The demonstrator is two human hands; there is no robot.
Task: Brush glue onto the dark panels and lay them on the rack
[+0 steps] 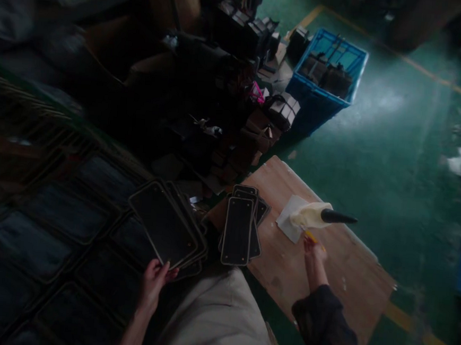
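Note:
My left hand (157, 279) is closed on the lower edge of a dark rectangular panel (165, 223) with a pale stitched-looking border and small rivets. It lies tilted over several similar panels at the left. In front of my lap, more dark panels (237, 231) are stacked unevenly at the edge of a wooden board (350, 277). My right hand (315, 252) is pinched around a thin yellow stick (313, 239) above the board. Just beyond it, a pale, squeezed-looking bottle (310, 215) with a black cone tip (338, 217) rests over a whitish sheet (290, 220).
A blue crate (319, 102) holding dark items stands on the green floor beyond the board. Dark and whitish bundled pieces (283, 110) are piled beside it. Rows of dark panels (46, 232) fill the lower left. The picture is dim and blurred.

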